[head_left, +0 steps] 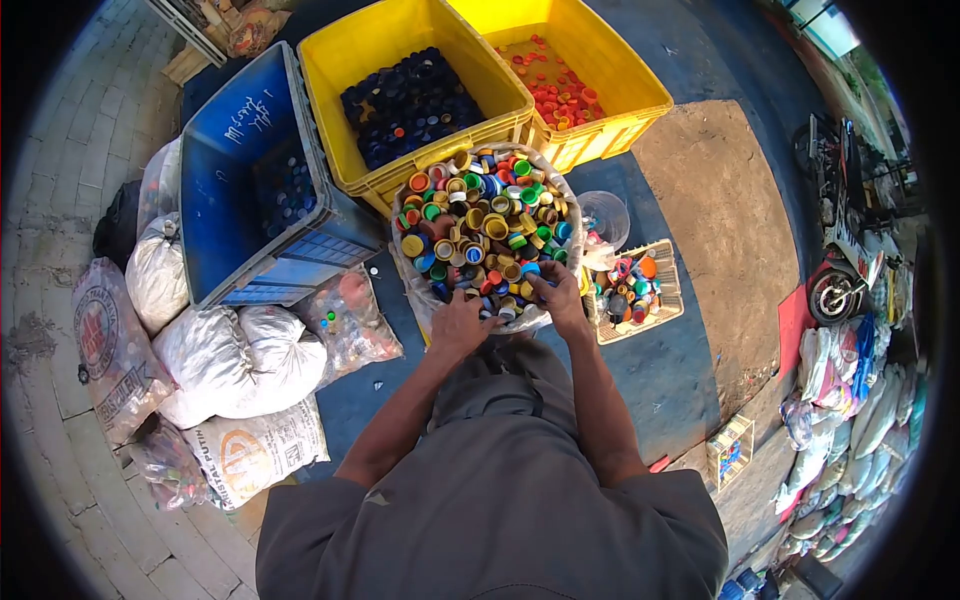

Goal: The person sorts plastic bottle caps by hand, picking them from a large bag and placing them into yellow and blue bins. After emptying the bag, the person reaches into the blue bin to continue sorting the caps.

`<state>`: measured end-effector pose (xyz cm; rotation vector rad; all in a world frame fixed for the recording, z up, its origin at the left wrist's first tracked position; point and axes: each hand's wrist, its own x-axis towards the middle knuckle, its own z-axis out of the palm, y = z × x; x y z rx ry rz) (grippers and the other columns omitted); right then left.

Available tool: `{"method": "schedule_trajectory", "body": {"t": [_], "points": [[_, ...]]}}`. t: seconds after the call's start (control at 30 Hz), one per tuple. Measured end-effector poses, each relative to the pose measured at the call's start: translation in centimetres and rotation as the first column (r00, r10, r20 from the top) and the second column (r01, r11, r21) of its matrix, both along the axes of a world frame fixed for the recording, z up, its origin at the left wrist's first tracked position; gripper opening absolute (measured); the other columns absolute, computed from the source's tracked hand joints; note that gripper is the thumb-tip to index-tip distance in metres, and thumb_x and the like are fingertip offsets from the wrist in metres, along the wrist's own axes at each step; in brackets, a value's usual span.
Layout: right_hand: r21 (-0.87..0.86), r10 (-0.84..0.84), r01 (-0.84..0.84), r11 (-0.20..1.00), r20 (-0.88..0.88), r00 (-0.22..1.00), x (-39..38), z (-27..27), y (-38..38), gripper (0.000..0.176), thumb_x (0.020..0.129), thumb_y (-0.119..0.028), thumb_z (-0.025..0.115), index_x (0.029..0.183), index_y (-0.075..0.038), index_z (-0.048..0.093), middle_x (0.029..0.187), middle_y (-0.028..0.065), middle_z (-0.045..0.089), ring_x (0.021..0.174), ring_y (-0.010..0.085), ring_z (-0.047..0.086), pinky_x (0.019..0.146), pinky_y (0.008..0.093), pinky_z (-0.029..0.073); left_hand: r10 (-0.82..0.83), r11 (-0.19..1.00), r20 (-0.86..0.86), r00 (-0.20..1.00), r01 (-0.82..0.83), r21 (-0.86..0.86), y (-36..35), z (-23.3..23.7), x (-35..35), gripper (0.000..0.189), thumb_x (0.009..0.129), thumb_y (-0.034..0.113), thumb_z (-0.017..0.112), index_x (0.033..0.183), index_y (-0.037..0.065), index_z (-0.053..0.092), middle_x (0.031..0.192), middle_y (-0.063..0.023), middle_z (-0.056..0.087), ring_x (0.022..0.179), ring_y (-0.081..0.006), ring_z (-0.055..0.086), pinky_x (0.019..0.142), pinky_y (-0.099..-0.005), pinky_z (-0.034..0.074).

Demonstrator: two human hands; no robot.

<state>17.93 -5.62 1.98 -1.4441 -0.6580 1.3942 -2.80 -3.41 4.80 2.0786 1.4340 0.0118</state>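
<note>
A round, cloth-lined container (pixel 401 275) is heaped with bottle caps (pixel 495 226) of many colours, right in front of my body. My left hand (pixel 461 325) lies over its near rim, thumb and fingers apart, fingertips touching the caps; nothing shows in its grip. On the right side of the heap, my right hand (pixel 560 298) has its fingers closed at a blue bottle cap (pixel 530 268). The fingertips partly cover that cap.
Beyond the heap stand a yellow crate (pixel 325 70) with dark caps and another yellow crate (pixel 640 90) with red-orange caps. A blue crate (pixel 215 200) is at left, above stuffed sacks (pixel 205 360). A small basket (pixel 645 330) of mixed items sits at right. Farther right is a motorcycle (pixel 840 275).
</note>
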Motion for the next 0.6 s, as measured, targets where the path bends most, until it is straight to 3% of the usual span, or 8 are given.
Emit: {"method": "schedule_trajectory", "body": {"t": [0.07, 0.1, 0.2, 0.4, 0.5, 0.6], "points": [[-0.006, -0.022, 0.021, 1.0, -0.343, 0.939, 0.7, -0.2, -0.1, 0.023, 0.087, -0.013, 0.07, 0.103, -0.006, 0.055, 0.09, 0.0038, 0.066, 0.066, 0.0092, 0.056, 0.051, 0.0214, 0.04, 0.034, 0.999, -0.071, 0.997, -0.035, -0.015, -0.2, 0.1, 0.7, 0.044, 0.078, 0.04, 0.075, 0.101, 0.004, 0.068, 0.107, -0.0187, 0.057, 0.088, -0.0389, 0.065, 0.076, -0.0473, 0.052], [-0.03, -0.046, 0.037, 0.999, -0.387, 0.921, 0.5, 0.5, -0.1, 0.02, 0.089, -0.014, 0.066, 0.105, -0.011, 0.054, 0.085, -0.001, 0.061, 0.062, 0.0077, 0.053, 0.052, 0.0201, 0.037, 0.054, 0.998, -0.11, 0.992, -0.057, -0.021, -0.2, 0.1, 0.9, 0.044, 0.078, 0.04, 0.075, 0.1, 0.003, 0.068, 0.107, -0.0188, 0.057, 0.088, -0.0387, 0.065, 0.077, -0.0473, 0.052], [-0.048, -0.144, 0.139, 0.989, -0.509, 0.849, -0.2, 2.2, 0.1, 0.017, 0.089, -0.015, 0.065, 0.101, -0.009, 0.054, 0.085, 0.0016, 0.063, 0.064, 0.0085, 0.054, 0.055, 0.0229, 0.04, 0.093, 0.994, -0.12, 0.988, -0.098, -0.036, -0.3, -0.4, 1.3, 0.042, 0.078, 0.036, 0.075, 0.101, 0.001, 0.068, 0.108, -0.0193, 0.057, 0.088, -0.0382, 0.066, 0.076, -0.0473, 0.053], [-0.03, -0.073, 0.068, 0.997, -0.542, 0.837, -0.2, 1.9, 0.1, 0.023, 0.089, -0.014, 0.058, 0.111, -0.006, 0.055, 0.087, 0.0022, 0.061, 0.069, 0.0114, 0.056, 0.063, 0.0256, 0.045, 0.077, 0.997, -0.13, 0.988, -0.079, -0.013, -0.6, -1.0, 1.3, 0.034, 0.078, 0.029, 0.073, 0.097, 0.001, 0.068, 0.108, -0.0222, 0.058, 0.09, -0.0384, 0.066, 0.076, -0.0475, 0.053], [-0.038, -0.057, 0.043, 0.998, -0.54, 0.84, -0.3, 1.7, -0.1, 0.026, 0.087, -0.013, 0.056, 0.111, -0.005, 0.055, 0.087, 0.0031, 0.059, 0.072, 0.0127, 0.057, 0.064, 0.0272, 0.047, 0.052, 0.993, -0.222, 0.974, -0.074, -0.088, -0.5, -0.6, 1.2, 0.037, 0.077, 0.032, 0.074, 0.103, 0.006, 0.067, 0.111, -0.0198, 0.058, 0.095, -0.0385, 0.065, 0.08, -0.0469, 0.053], [-0.043, -0.061, 0.045, 0.998, -0.556, 0.829, -0.7, 1.2, 0.0, 0.028, 0.085, -0.014, 0.054, 0.111, -0.005, 0.055, 0.087, 0.0038, 0.059, 0.073, 0.0146, 0.057, 0.064, 0.028, 0.046, -0.061, 0.992, -0.22, 0.974, 0.034, -0.125, 0.0, -0.5, 0.9, 0.029, 0.075, 0.021, 0.07, 0.098, 0.003, 0.068, 0.103, -0.0227, 0.063, 0.092, -0.0387, 0.066, 0.079, -0.0472, 0.053]]}}
